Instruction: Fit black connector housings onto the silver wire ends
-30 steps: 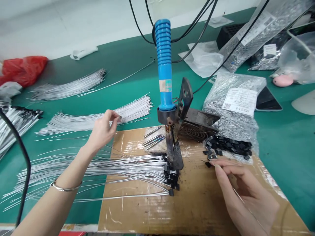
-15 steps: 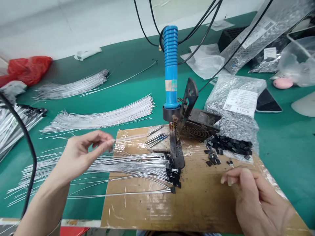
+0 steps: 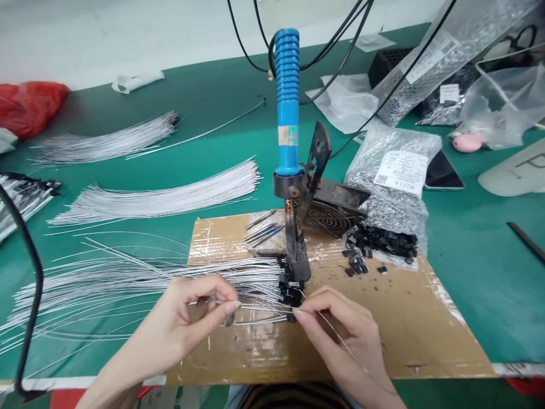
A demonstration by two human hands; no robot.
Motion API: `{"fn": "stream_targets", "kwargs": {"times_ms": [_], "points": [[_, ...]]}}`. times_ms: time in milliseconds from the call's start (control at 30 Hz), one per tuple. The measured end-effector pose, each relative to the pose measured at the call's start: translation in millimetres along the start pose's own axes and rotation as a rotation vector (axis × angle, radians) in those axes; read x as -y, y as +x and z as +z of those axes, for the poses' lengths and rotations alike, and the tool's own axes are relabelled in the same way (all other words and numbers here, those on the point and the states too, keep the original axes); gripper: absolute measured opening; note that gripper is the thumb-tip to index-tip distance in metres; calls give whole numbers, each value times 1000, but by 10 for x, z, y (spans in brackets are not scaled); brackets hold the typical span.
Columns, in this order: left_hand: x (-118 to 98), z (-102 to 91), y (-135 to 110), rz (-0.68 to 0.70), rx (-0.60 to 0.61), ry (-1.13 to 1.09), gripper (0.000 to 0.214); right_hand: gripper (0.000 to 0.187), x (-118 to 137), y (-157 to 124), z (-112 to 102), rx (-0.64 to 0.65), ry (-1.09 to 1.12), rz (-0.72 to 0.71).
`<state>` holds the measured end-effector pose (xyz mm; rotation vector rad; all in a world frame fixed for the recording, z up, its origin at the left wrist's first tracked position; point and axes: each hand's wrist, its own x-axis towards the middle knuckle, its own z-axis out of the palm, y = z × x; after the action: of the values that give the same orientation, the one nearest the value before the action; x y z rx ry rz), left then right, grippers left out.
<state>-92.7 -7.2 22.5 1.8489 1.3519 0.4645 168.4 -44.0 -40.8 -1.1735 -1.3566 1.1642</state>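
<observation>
Left hand (image 3: 189, 318) pinches thin wire (image 3: 264, 307); right hand (image 3: 347, 329) pinches a fine strand (image 3: 340, 341) (possibly solder); both lie near 6 o'clock of the soldering iron (image 3: 288, 142); step in hand: apparently end alignment; next move calls for steady fingertips, guided toward 12 o'clock.

**Gloss meets grime!**

And here's the handle (image 3: 288, 74), shiny ribbed plastic, fixed to a stand (image 3: 290, 186) of dark, stained metal! The cardboard (image 3: 340, 346) answers, dull but streaked with gloss. Wires (image 3: 170, 199) look smooth, plastic-coated. Now the bag (image 3: 394, 213), crinkled clear plastic, gleaming, its label (image 3: 402, 170) smooth paper!
</observation>
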Motion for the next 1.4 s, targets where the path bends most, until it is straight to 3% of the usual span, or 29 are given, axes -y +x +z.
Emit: {"fn": "stream_targets", "kwargs": {"times_ms": [100,300,433,667,833,933,1033,1167,1300,1400], "points": [[23,28,-6,75,-66,81,17,23,3,-14,-12,11,44,100],[170,75,-33,499,-178,496,25,36,-17,-4,-11,8,285,473],[246,109,-77,649,-220,633,32,40,-49,13,-13,11,362,516],[332,150,-132,721,-172,783,33,39,-51,9,-36,33,401,517],[261,297,-113,634,-224,627,37,36,-25,-10,-34,9,267,339],[64,503,-84,438,-236,372,45,31,-44,-26,14,3,136,166],[-153,716,-29,355,-176,209,44,26,-87,-52,69,29,84,58],[-267,845,38,153,-70,-48,21,29,-127,-91,86,64,63,113],[-207,844,45,-45,44,-213,20,36,-134,-97,64,91,87,252],[-162,854,52,-121,61,-325,21,38,-134,-72,62,111,92,271]]}}
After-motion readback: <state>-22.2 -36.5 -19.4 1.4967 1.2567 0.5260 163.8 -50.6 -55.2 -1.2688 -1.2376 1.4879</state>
